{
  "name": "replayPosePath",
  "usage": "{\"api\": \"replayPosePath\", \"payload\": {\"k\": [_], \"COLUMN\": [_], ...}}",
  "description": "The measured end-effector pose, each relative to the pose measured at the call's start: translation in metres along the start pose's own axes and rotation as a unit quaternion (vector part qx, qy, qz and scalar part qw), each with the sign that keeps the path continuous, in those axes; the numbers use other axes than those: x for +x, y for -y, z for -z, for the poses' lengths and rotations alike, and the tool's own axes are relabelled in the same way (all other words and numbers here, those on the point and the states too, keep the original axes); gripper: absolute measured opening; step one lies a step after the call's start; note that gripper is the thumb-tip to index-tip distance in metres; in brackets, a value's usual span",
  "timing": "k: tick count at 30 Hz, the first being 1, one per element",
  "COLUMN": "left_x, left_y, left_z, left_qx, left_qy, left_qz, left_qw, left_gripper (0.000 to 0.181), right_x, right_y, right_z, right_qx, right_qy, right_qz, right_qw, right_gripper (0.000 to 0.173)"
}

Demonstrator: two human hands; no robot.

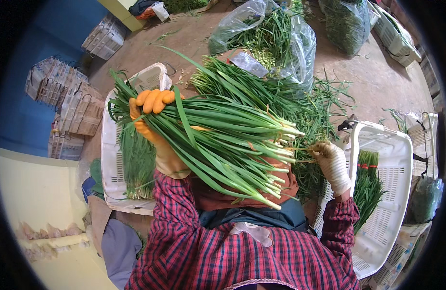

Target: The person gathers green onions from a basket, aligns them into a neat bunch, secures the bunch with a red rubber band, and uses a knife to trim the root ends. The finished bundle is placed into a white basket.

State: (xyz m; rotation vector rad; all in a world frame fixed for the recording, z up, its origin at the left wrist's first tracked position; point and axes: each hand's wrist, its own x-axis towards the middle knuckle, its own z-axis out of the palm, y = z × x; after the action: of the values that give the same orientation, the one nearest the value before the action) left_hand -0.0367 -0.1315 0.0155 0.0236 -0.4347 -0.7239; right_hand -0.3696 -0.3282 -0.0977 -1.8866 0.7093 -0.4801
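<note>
My left hand, in an orange-fingered work glove, grips the leafy end of a bunch of Chinese chives. The bunch spreads across my lap, its pale cut stems towards the right. My right hand, in a soiled pale glove, is beside those stem ends. Between its fingertips is a thin yellowed leaf that reaches back to the stems. Beyond the held bunch lies another pile of chives on the floor, partly covered by the leaves.
A white plastic crate with chives stands at my left. Another crate at my right holds a red-banded bundle. Loose trimmings and a clear plastic bag of greens lie ahead. Stacked crates stand by the wall.
</note>
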Motion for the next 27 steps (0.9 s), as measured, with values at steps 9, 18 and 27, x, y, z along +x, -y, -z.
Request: {"api": "replayPosePath", "payload": {"k": [9,18,27], "left_x": [-0.003,-0.024,-0.031], "left_y": [0.012,-0.020,-0.013], "left_z": [-0.001,0.007,0.004], "left_qx": [0.160,0.317,0.314], "left_qy": [-0.040,-0.127,-0.143], "left_qz": [0.001,0.040,-0.002], "left_qw": [0.986,0.939,0.939], "left_gripper": [0.020,0.024,0.021], "right_x": [0.016,0.027,0.021], "right_y": [0.072,0.081,0.068], "right_z": [-0.057,-0.054,-0.023], "right_qx": [0.389,0.470,0.298], "right_qy": [0.094,0.113,0.056], "right_qz": [-0.098,-0.043,-0.065], "right_qw": [0.911,0.874,0.951], "right_gripper": [0.046,0.030,0.020]}}
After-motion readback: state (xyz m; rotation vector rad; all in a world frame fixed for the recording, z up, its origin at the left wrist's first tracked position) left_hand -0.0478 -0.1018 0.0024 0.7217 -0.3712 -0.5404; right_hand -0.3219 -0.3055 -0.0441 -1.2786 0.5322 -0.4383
